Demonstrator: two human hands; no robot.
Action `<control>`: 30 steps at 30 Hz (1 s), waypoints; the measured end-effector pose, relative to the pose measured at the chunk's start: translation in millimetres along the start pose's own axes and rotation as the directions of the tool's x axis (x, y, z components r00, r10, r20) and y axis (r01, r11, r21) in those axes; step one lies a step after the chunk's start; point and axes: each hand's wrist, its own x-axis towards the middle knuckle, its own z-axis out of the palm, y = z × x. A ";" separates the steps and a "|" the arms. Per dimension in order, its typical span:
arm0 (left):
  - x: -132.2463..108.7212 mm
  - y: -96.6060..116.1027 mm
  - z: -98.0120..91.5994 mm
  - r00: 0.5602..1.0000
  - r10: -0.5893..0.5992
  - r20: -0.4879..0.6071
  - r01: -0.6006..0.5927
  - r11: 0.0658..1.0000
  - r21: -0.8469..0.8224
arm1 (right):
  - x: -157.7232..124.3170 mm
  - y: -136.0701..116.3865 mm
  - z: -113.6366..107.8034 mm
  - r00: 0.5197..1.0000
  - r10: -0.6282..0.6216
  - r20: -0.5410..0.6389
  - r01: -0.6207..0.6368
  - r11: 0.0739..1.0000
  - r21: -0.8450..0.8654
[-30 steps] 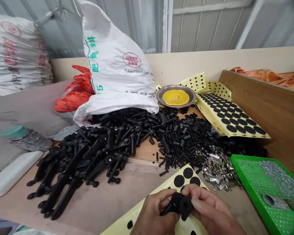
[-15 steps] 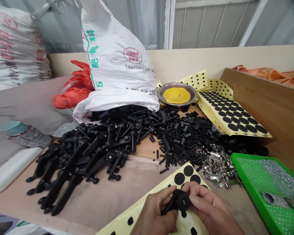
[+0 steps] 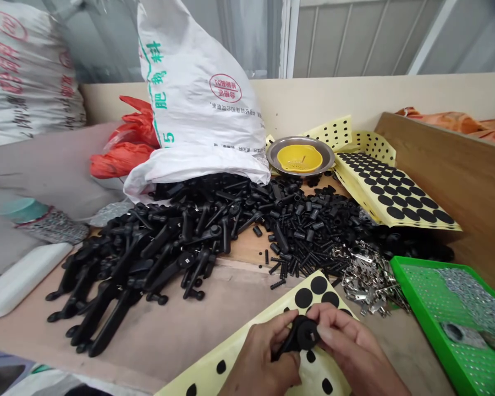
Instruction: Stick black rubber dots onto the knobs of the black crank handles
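A black plastic part (image 3: 306, 333) with a round disc face and an arm is held over a yellow sticker sheet (image 3: 231, 345). My left hand (image 3: 268, 352) grips its arm side, fingers closed around it. At the disc's right edge, my right hand (image 3: 346, 341) pinches with thumb and fingers. A small slot shows in the disc face. Large black round stickers (image 3: 303, 298) lie on the sheet just beyond my hands; several bare spots and small black dots show lower down.
Black arm-shaped parts (image 3: 165, 242) pile at left centre, beside small black pieces (image 3: 309, 220) and metal clips (image 3: 371, 280). A green tray (image 3: 433, 319) stands right, a steel bowl (image 3: 274, 155) behind, a white sack (image 3: 202, 110) at the back.
The disc has turned slightly to the right between my hands, and my right thumb sits a little further over its edge. The view has shifted slightly.
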 end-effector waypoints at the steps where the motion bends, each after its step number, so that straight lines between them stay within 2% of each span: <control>1: -0.1 -0.1 -0.4 1.000 0.001 0.007 -0.001 1.000 0.007 | -0.4 -0.2 0.2 1.000 0.001 -0.007 -0.001 1.000 -0.005; 14: 4.4 -8.9 -3.0 1.000 0.020 -0.023 -0.018 0.997 0.077 | -2.4 -3.5 5.0 1.000 0.017 -0.020 -0.019 0.997 -0.079; 18: 4.8 -12.4 -1.7 0.995 0.049 -0.082 -0.036 0.988 0.152 | -1.7 -1.6 6.5 0.989 -0.121 -0.085 0.098 0.967 -0.236; 21: 1.6 -12.7 1.8 0.987 0.075 -0.143 -0.049 0.983 0.176 | -2.6 -0.7 12.6 0.949 -0.259 -0.179 0.186 0.920 -0.346; 24: -3.3 -12.2 5.5 0.974 0.081 -0.210 -0.046 0.985 0.166 | -5.5 -0.1 19.5 0.921 -0.338 -0.196 0.242 0.887 -0.394; 26: -6.7 -12.3 6.4 0.967 0.084 -0.242 -0.047 0.987 0.153 | -7.8 0.2 21.7 0.932 -0.292 -0.216 0.204 0.912 -0.356; 30: -12.6 -13.0 3.5 0.960 0.111 -0.258 -0.084 0.990 0.114 | -10.8 -0.8 16.9 0.974 -0.049 -0.220 0.019 0.990 -0.137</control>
